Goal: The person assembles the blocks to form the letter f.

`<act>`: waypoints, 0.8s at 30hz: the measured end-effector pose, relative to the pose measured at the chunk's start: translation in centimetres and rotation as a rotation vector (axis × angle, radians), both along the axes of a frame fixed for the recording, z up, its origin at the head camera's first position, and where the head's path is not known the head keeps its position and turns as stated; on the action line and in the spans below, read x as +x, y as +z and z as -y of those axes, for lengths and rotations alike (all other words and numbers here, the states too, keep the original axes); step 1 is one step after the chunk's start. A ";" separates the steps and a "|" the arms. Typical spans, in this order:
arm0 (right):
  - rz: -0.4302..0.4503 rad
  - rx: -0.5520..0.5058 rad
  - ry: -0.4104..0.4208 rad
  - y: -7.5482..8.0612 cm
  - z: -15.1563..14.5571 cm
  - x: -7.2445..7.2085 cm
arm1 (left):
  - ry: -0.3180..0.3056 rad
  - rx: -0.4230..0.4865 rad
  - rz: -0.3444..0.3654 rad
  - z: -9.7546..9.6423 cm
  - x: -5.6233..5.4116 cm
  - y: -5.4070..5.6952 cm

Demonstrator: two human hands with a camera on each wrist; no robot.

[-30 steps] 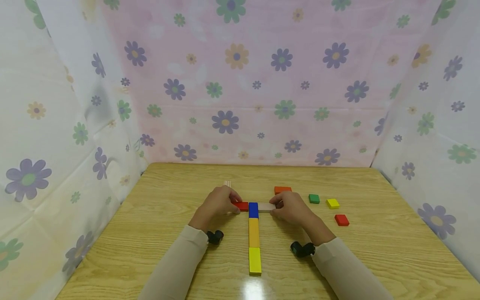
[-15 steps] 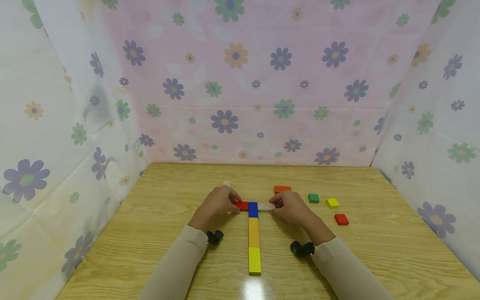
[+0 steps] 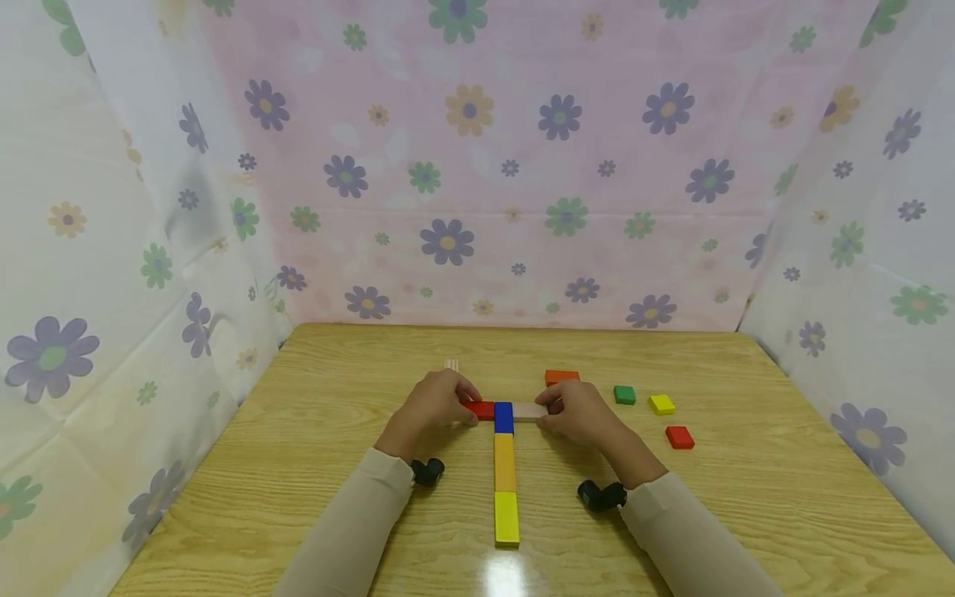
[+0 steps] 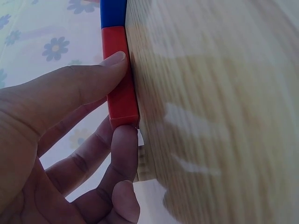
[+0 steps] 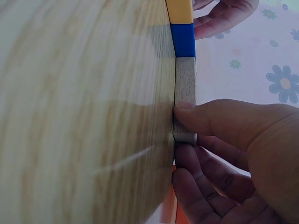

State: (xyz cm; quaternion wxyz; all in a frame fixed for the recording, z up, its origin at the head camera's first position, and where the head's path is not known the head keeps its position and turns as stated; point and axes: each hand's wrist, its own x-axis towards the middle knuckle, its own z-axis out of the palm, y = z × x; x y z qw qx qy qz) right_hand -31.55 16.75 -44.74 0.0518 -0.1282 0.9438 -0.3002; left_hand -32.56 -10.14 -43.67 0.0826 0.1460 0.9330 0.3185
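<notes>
Between half a second ago and now, nothing has plainly moved. In the head view, the left grip (image 3: 433,404) is clamped on the long red block (image 3: 481,410) and the right grip (image 3: 580,412) on the pale wooden block (image 3: 525,411). These two lie on the tabletop (image 3: 328,398) to either side of the blue block (image 3: 503,417); an orange-yellow block (image 3: 505,463) and a long yellow block (image 3: 507,518) run from it toward the person, making a T. An orange-red block (image 3: 562,377) lies just beyond the right grip, with small green (image 3: 624,395), yellow (image 3: 661,405) and red (image 3: 680,437) pieces to its right.

In the left wrist view, the thumb (image 4: 112,67) presses the long red block's side and a finger bears on its outer end, while the inner end meets the blue block.

In the right wrist view, thumb and fingers pinch the pale wooden block likewise, its other end against the blue block. The step in hand looks like squaring up the crossbar; the next move probably calls for releasing both sides gently, without nudging the row
</notes>
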 end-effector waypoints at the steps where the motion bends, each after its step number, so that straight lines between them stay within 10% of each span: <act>1: 0.001 0.000 -0.001 0.0 0.0 0.0 | 0.001 0.000 0.002 0.0 0.0 0.0; 24: 0.010 0.001 -0.006 -0.2 0.0 0.0 | 0.020 0.010 0.015 0.0 -0.1 -0.2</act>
